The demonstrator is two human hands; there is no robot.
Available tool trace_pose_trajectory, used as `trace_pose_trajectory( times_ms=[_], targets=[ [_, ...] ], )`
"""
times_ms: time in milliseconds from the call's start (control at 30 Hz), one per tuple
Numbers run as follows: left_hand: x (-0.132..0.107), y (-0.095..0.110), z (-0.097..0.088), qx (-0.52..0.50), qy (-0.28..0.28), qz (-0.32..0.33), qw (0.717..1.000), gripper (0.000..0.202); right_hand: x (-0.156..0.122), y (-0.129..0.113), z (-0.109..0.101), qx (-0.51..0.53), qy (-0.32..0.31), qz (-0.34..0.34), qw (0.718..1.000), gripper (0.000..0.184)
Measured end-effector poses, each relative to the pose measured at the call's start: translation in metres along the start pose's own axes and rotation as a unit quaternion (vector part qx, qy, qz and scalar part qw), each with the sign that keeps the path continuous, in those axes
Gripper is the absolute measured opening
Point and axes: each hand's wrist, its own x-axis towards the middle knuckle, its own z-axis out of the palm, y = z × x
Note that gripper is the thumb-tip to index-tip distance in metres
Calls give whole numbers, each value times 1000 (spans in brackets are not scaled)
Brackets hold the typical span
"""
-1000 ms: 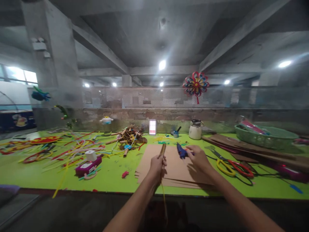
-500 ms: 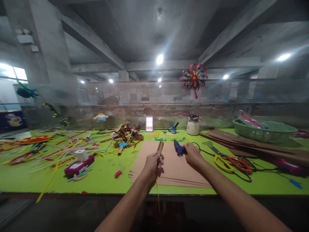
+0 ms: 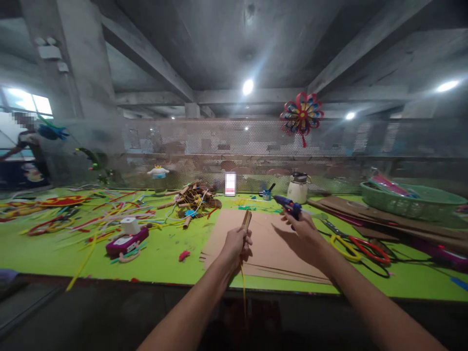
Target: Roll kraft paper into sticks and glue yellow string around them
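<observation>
Left hand [image 3: 237,243] grips brown stick [image 3: 245,220]; right hand [image 3: 305,233] lifts glue gun [image 3: 288,205].

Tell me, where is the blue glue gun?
In the head view, the blue glue gun is right of centre, held in the right hand, just before the white jar.
</observation>
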Motion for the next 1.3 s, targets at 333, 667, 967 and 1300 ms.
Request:
trace_pose_trajectory(
  times_ms=[333,667,967,1300],
  targets=[
    [-5,7,2,23,-7,16,1000,33,-57,-38,8,155,-164,68,972,35],
    [0,0,4,49,4,5,999,30,-57,-37,22,241,-140,132,951,32],
    [-7,21,-2,-77,86,-10,993,15,-38,-27,13,49,-141,-9,989,37],
    [-14,158,-41,-232,319,388,833,9,-38,-20,13,114,-123,16,986,45]
  ],
)
